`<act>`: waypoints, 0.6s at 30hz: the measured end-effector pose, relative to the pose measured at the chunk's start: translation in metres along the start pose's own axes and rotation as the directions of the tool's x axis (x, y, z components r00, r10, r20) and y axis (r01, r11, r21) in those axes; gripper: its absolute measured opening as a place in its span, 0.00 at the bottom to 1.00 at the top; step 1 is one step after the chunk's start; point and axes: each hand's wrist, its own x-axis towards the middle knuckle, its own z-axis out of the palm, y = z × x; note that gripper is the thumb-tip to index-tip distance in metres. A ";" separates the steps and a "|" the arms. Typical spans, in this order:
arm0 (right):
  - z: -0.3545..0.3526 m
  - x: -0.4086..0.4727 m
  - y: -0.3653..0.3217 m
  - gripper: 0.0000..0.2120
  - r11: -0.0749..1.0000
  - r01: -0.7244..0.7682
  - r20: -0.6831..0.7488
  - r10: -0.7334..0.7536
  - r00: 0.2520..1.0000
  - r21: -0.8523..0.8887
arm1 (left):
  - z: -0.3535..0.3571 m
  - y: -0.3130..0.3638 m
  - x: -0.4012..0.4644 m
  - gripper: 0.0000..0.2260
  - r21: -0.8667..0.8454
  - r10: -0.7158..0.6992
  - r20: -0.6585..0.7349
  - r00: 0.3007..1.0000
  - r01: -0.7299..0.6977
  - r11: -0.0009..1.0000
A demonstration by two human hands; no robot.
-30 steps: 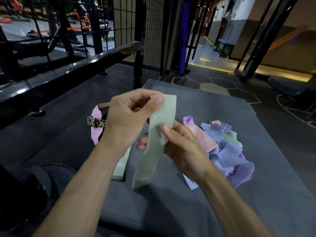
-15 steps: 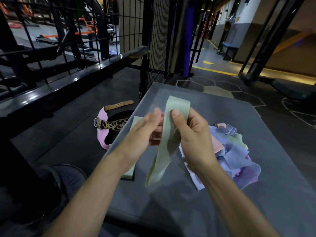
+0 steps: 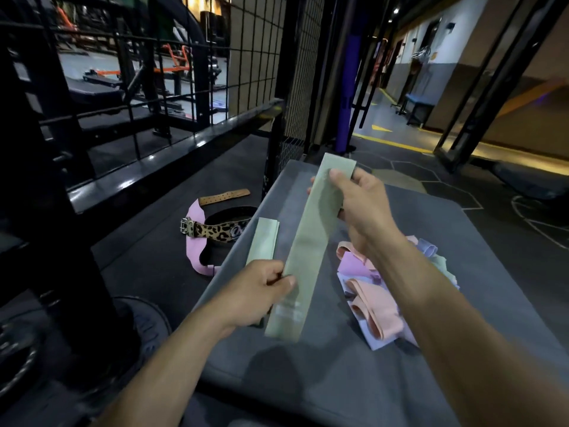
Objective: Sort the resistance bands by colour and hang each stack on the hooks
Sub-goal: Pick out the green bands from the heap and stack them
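A pale green resistance band (image 3: 311,241) is stretched out flat above the grey padded box (image 3: 462,241). My right hand (image 3: 357,204) pinches its far end, thumb on top. My left hand (image 3: 258,294) pinches its near part along the left edge. A small stack of green bands (image 3: 264,238) lies flat on the box at its left edge, partly hidden by my left hand. A loose heap of pink, lilac and blue bands (image 3: 375,291) lies to the right, partly behind my right forearm.
A leopard-print lifting belt with pink lining (image 3: 212,232) lies on the dark floor left of the box. A black steel rack and wire mesh panel (image 3: 255,57) stand behind it. A weight plate (image 3: 147,328) lies on the floor at the near left.
My hands have drawn apart: the right went up and away with one end, the left came down toward me, and the green band now lies straight between them.
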 end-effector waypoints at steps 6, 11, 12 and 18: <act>0.022 0.034 -0.005 0.07 0.999 0.038 -0.023 -0.038 0.999 -0.008 | -0.016 -0.009 -0.004 0.07 0.060 -0.085 0.091 0.992 0.080 0.995; 0.027 0.063 0.012 0.05 0.999 -0.009 -0.050 0.006 0.999 -0.052 | -0.028 -0.014 -0.004 0.09 -0.059 -0.200 0.067 0.978 0.204 0.977; 0.027 0.069 0.017 0.04 0.998 -0.037 -0.048 0.034 0.998 -0.059 | -0.031 -0.014 -0.004 0.11 -0.065 -0.228 0.043 0.973 0.230 0.971; 0.031 0.103 0.060 0.06 0.940 -0.187 -0.030 0.186 0.982 -0.287 | -0.053 -0.016 -0.007 0.13 -0.046 -0.304 -0.114 0.946 0.300 0.953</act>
